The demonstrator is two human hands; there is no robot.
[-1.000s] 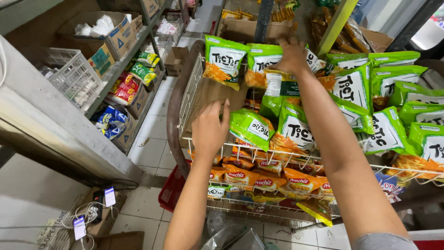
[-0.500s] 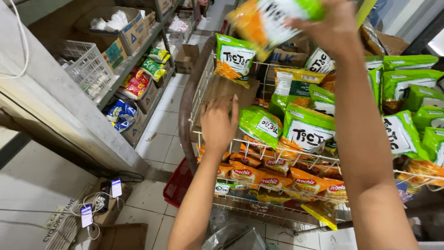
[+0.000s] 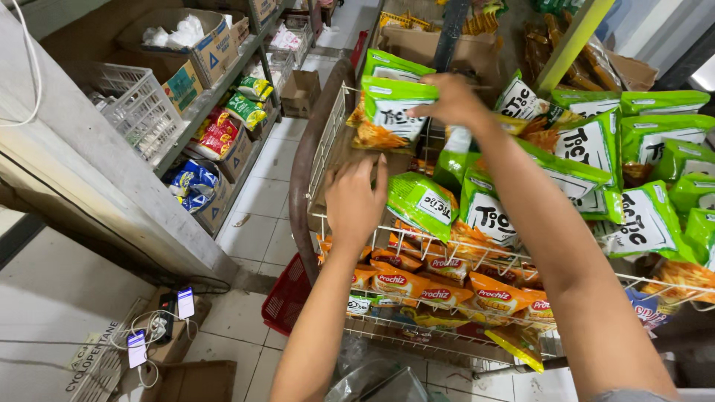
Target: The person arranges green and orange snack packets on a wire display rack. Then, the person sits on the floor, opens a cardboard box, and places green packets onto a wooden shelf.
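My right hand (image 3: 456, 100) grips the top corner of a green and white snack bag (image 3: 390, 117) and holds it upright over the left end of the upper wire rack (image 3: 331, 126). Another bag of the same kind (image 3: 398, 68) stands just behind it. My left hand (image 3: 355, 202) rests flat on a brown cardboard sheet (image 3: 335, 165) at the rack's left end, fingers together, next to a lying green bag (image 3: 426, 204). Several more green bags (image 3: 596, 179) fill the rack to the right.
Orange snack packets (image 3: 447, 286) lie in the lower wire tier. A red basket (image 3: 289, 296) stands on the tiled floor below. Shelves on the left carry cardboard boxes (image 3: 199, 45), a white wire basket (image 3: 138, 108) and packets. Phones on cables (image 3: 160, 327) lie bottom left.
My right hand picked a green bag off the rack, lifted it high, then brought it down to the rack's left end. My left hand stayed on the cardboard.
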